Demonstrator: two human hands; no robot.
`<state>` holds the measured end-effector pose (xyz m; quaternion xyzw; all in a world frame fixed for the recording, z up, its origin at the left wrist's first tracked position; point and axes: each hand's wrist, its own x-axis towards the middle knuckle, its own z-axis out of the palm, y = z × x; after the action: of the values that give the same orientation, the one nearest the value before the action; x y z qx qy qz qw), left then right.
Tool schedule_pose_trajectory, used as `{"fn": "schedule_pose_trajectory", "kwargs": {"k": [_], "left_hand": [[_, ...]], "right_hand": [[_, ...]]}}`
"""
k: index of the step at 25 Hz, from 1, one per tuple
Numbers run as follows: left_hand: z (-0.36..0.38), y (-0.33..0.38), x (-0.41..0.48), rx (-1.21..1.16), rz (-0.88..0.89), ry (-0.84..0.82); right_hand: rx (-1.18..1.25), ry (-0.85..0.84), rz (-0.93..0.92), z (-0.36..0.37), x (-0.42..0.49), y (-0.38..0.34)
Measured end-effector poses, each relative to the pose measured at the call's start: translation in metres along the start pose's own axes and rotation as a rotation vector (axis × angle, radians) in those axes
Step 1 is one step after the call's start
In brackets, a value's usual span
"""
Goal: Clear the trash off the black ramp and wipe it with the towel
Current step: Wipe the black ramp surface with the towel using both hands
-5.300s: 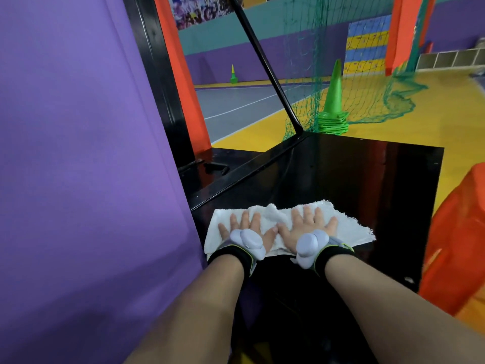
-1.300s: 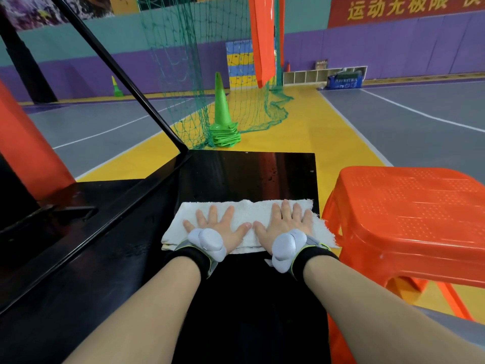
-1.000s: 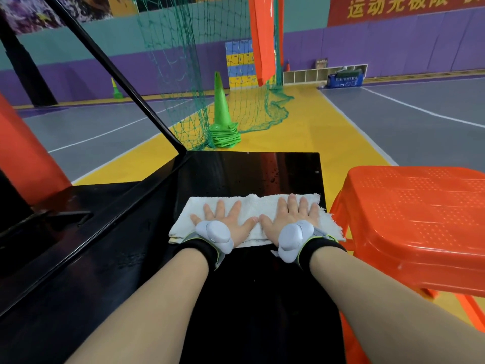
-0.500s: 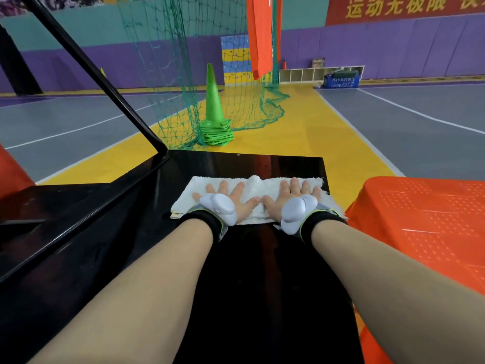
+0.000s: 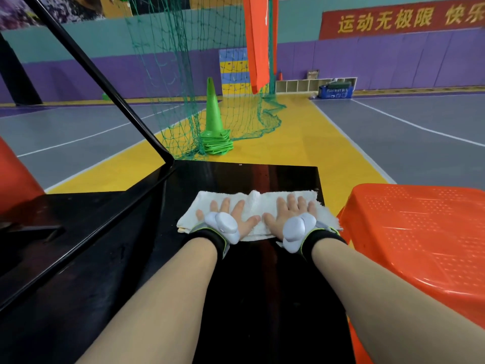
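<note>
— What's taking up most of the floor there?

— The glossy black ramp (image 5: 249,285) is running away from the person toward the yellow strip of court. Right beside it, on the person's right, an orange perforated plastic stool (image 5: 420,232) is standing with its edge close against the ramp's side.

— And the cloth?

— The white terry towel (image 5: 256,206) is lying spread across the ramp near its far end, one corner hanging over the right edge toward the stool.

— Are the hands gripping it?

— No. The left hand (image 5: 231,216) and the right hand (image 5: 290,215) are both pressing flat on it, palms down, fingers spread, thumbs nearly meeting in the middle.

— Any containers about?

— A dark blue lettered plastic crate (image 5: 336,91) is sitting by the far wall; I can't tell what's inside. The stack of green plastic cones (image 5: 214,127) is standing beyond the ramp.
</note>
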<state>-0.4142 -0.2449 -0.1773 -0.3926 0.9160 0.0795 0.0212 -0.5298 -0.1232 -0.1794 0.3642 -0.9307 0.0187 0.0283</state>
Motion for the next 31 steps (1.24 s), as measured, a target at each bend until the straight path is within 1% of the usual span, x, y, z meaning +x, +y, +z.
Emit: {"fn": "schedule_pose_trajectory", "kwargs": {"k": [2,6,9,12,16,19,24,29,31], "left_hand": [[-0.005,-0.004,-0.043,-0.039,-0.021,-0.019],[-0.010,-0.011,-0.124,0.048,-0.011,-0.017],[-0.006,-0.014,-0.177,0.049,-0.022,-0.008],[0.002,-0.018,-0.212,0.041,-0.044,-0.029],[0.006,-0.023,-0.256,0.035,-0.051,-0.047],[0.007,-0.026,-0.279,0.040,-0.045,-0.043],[0.001,-0.024,-0.282,0.041,-0.043,-0.033],[0.001,-0.038,-0.253,0.016,-0.080,0.023],[0.002,-0.053,-0.228,0.016,-0.089,0.031]], "right_hand": [[0.015,-0.014,0.002,-0.006,-0.031,-0.004],[0.027,-0.036,-0.008,-0.014,-0.096,-0.009],[0.031,-0.044,-0.019,-0.023,-0.147,-0.010],[0.033,-0.056,-0.012,-0.031,-0.191,-0.011],[0.047,-0.063,-0.051,-0.041,-0.244,-0.012],[0.043,-0.056,-0.059,-0.045,-0.266,-0.011],[0.013,-0.061,-0.053,-0.045,-0.266,-0.014],[-0.020,-0.093,-0.056,-0.043,-0.226,-0.031],[-0.031,-0.092,-0.057,-0.038,-0.201,-0.045]]}}
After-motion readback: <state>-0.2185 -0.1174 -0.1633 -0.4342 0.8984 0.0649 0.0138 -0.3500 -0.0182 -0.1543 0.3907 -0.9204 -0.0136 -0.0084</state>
